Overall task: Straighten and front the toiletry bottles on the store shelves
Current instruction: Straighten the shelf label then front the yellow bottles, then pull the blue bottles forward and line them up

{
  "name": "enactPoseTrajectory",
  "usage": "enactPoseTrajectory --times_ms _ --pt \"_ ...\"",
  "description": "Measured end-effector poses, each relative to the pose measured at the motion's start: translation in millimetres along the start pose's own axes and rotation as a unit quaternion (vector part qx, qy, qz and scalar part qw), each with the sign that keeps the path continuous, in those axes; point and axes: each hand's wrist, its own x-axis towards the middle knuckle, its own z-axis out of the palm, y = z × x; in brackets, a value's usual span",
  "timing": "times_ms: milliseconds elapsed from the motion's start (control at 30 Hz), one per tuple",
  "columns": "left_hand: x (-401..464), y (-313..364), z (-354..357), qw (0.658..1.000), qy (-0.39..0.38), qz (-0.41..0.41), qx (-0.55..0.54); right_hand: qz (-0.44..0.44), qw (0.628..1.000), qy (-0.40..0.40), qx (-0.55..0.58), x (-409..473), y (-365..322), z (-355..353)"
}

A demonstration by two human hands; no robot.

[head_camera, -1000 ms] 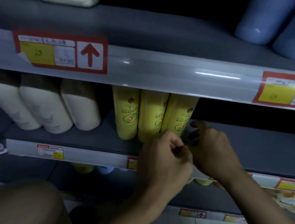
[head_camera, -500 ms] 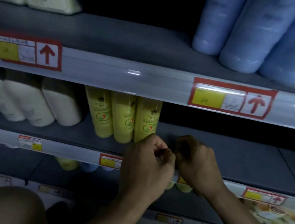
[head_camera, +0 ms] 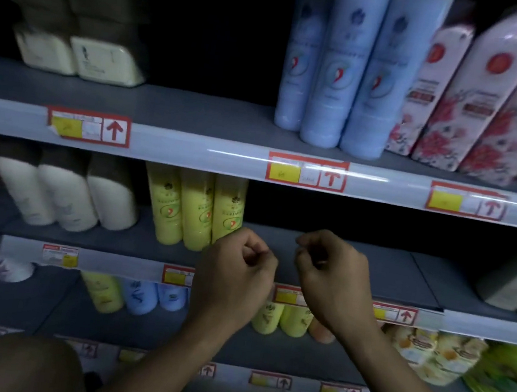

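A: Nearest the camera, what are the hands doing?

B: Both hover in front of the middle shelf's edge [head_camera: 133, 265]. The left hand [head_camera: 235, 277] has its fingers curled into the palm, thumb against the forefinger, and I see nothing in it. The right hand [head_camera: 331, 278] is curled too, fingertips bunched near the thumb. It may be pinching something tiny, but I cannot tell.

A: So neither touches a bottle?

B: No. The left knuckles sit just in front of the base of the rightmost of three yellow bottles [head_camera: 196, 208], apart from it as far as I can judge.

A: How do those bottles stand?

B: Upright, side by side, touching, labels facing out, close to the front of the shelf. That looks fronted already, which may be why the hands hang free.

A: And beside them?

B: To the left, three white bottles [head_camera: 66, 199] lean in a row, set a little further back. To the right the shelf floor is bare as far as a pale bottle [head_camera: 511, 282] at the far edge.

A: Further off?

B: On the upper shelf, three blue bottles [head_camera: 339, 69] stand together, with pink floral bottles [head_camera: 474, 101] beside them, and cream bottles [head_camera: 80, 53] well back on the left. I'd guess those recessed ones need pulling forward.
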Motion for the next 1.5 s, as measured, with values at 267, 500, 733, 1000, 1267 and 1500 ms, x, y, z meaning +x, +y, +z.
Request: enactPoseTrajectory --times_ms 267,500,733,1000,1267,1500 --pt "7 61 -28 0.994 0.055 0.092 0.025 -0.038 0.994 0.066 0.072 6 -47 -66" --pt "40 123 -44 0.986 0.07 0.147 0.034 -0.051 0.989 0.122 0.072 48 -73 -121" --pt "110 146 -28 0.984 0.048 0.169 0.041 -0.014 0.993 0.116 0.028 104 -68 -120" --pt "152 136 4 0.982 0.098 0.159 0.02 0.009 0.988 0.154 0.001 136 -53 -88" --pt "157 143 10 0.98 0.094 0.174 -0.031 0.011 0.983 0.181 0.019 140 -54 -84" --pt "157 147 5 0.982 0.098 0.164 0.005 -0.019 0.98 0.187 0.063 135 -50 -88"
